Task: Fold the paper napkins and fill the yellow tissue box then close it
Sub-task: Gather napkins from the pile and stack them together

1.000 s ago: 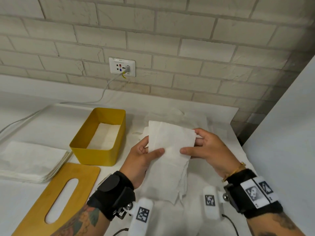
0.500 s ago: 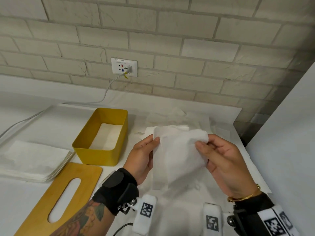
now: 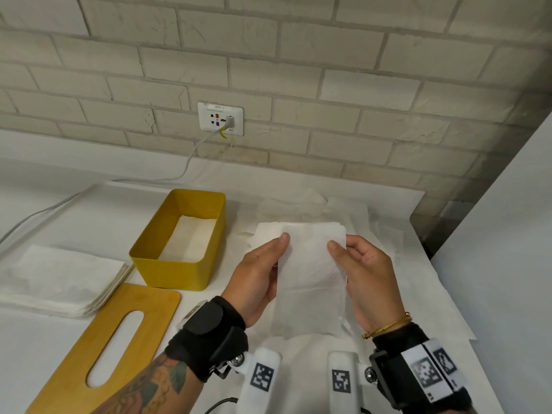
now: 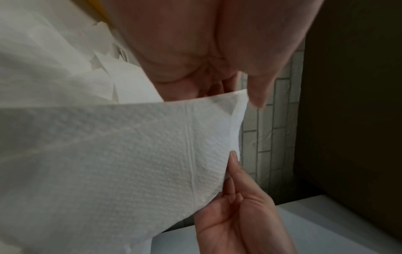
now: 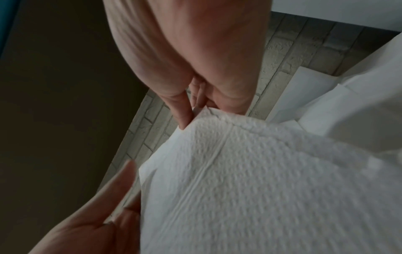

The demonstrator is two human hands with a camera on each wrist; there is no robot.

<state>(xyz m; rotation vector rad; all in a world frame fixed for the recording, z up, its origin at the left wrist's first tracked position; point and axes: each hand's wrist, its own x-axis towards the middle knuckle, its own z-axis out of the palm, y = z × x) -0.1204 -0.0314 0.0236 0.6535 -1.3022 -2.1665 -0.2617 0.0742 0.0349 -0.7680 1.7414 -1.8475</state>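
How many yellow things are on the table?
2: the open yellow tissue box left of the hands, and its flat slotted lid lying in front of it. None looks hidden.

Tissue box [image 3: 179, 249] behind lid [image 3: 113, 339]; napkin stack [image 3: 59, 279] left of both.

Looks like a plain utility or service corner rather than a home. Pale painted brick wall [image 3: 298, 70] behind, with a white multi-socket outlet [image 3: 220, 118] and a grey cable [image 3: 191, 162] plugged in. White bench [image 3: 74, 216] covered with paper sheeting, flanked at right by a blank white panel [image 3: 501, 234].
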